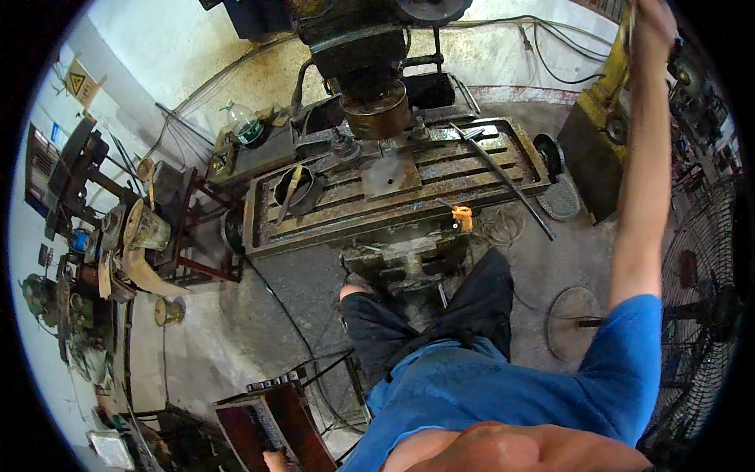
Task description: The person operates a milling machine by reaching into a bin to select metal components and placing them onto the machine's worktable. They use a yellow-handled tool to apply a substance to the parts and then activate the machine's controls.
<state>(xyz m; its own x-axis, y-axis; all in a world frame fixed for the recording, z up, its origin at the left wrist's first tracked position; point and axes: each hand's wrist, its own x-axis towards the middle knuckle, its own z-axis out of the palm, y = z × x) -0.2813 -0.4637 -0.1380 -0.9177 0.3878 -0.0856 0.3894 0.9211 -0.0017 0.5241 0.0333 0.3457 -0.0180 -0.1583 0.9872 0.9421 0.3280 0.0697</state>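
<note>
My right arm is stretched up along the right side, with the hand (654, 25) beside a yellow-painted machine body (590, 149). Its fingers are blurred, so their grip cannot be made out. Low at the bottom edge, my left hand (274, 461) shows only in part, at a dark reddish tray (295, 425); most of its fingers are hidden. In front of me stands a milling machine with a slotted table (472, 169). A flat metal plate (391, 175) lies on it below the round spindle head (376, 110).
On the table are a dark pot (308, 195) with a brush (291, 189), and a long metal bar (511, 189) overhanging its front edge. An orange part (462, 219) sits at that edge. A caged fan (696, 315) stands right, a plastic bottle (245, 128) and bucket (146, 226) left.
</note>
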